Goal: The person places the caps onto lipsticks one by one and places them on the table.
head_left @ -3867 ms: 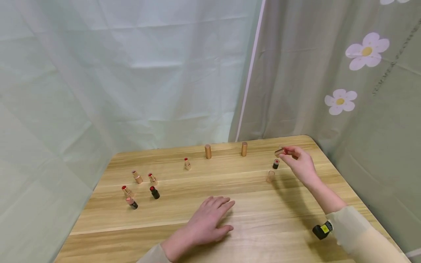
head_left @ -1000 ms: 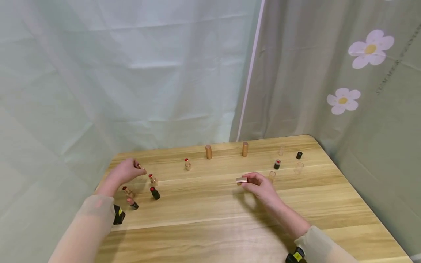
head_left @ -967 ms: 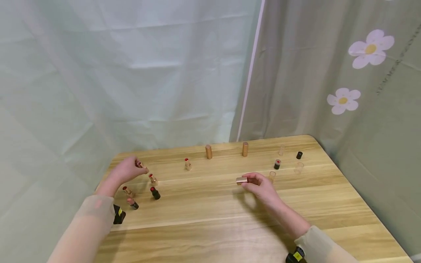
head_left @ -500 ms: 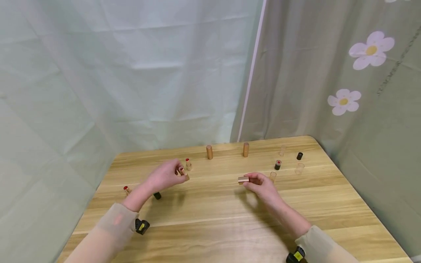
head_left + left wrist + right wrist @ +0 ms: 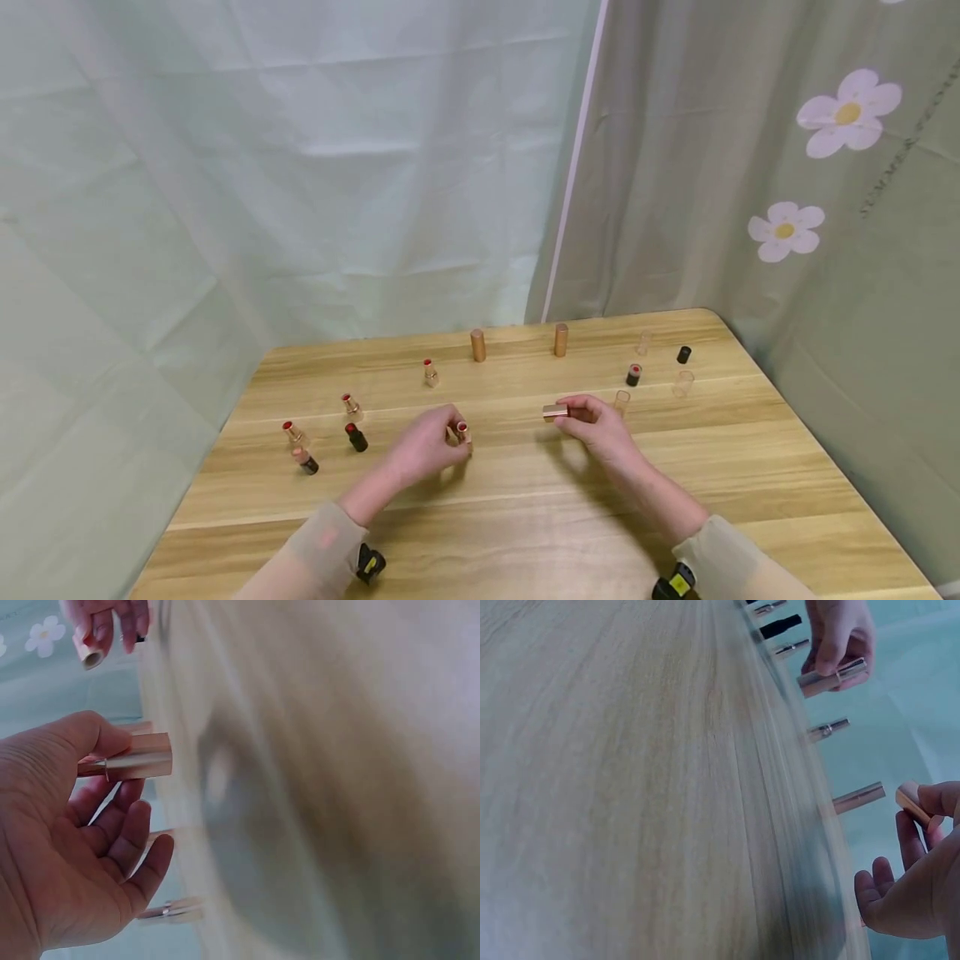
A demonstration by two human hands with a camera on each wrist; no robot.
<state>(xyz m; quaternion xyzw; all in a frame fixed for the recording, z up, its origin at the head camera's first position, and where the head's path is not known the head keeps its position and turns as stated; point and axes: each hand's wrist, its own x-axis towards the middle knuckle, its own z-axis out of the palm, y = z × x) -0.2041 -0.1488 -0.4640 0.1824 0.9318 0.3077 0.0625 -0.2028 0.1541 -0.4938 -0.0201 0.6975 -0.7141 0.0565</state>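
My left hand pinches an uncapped rose-gold lipstick just above the table, its red top facing up in the head view. My right hand holds a rose-gold lipstick cap tilted sideways between thumb and fingers. A hollow end of this cap shows in the left wrist view. The two hands are apart, the lipstick left of the cap. Behind them stand two copper-coloured tubes, and an uncapped gold lipstick is to their left.
At left stand two gold lipsticks, a black lipstick and a pink-topped one. At right are several clear caps, a small black cap and a black-based red lipstick. Curtains surround the wooden table.
My left hand has picked up a gold lipstick at the left and carried it right to the middle. My right hand brought the cap from the far right, then stayed still.
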